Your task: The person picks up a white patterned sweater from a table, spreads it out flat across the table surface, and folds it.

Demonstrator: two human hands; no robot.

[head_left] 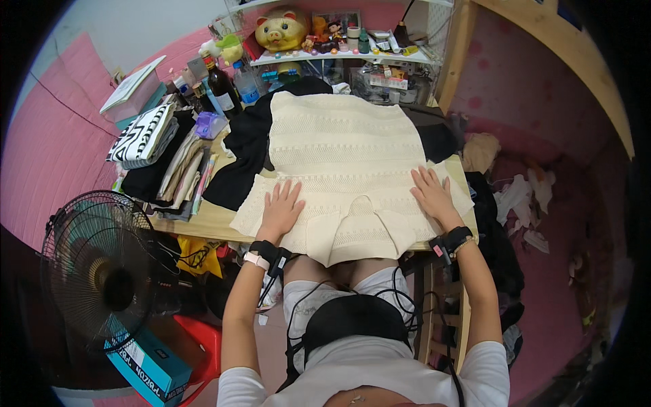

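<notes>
Evidently the cream openwork knit top (346,159) lies spread on the wooden table (203,228) with its collar (324,239) toward the person, drooping over the near edge, perhaps so that the shoulders come within easy reach. Just beyond the collar, the hands rest palm down on either side of it, a placement that seems meant to keep the knit flat and even. The left hand (281,211) has its fingers extended and well apart, touching the fabric and gripping nothing; the right hand (435,197) lies likewise, fingers long and fanned on the opposite shoulder, with no pinch visible. Farther off, a black garment (247,146) shows from under the top on both sides, maybe serving as a layer beneath. Left of it sits a stack of folded clothes (183,169), apparently set aside to leave room, and at the back a golden pig figurine (280,30) stands on a white shelf (407,57).
</notes>
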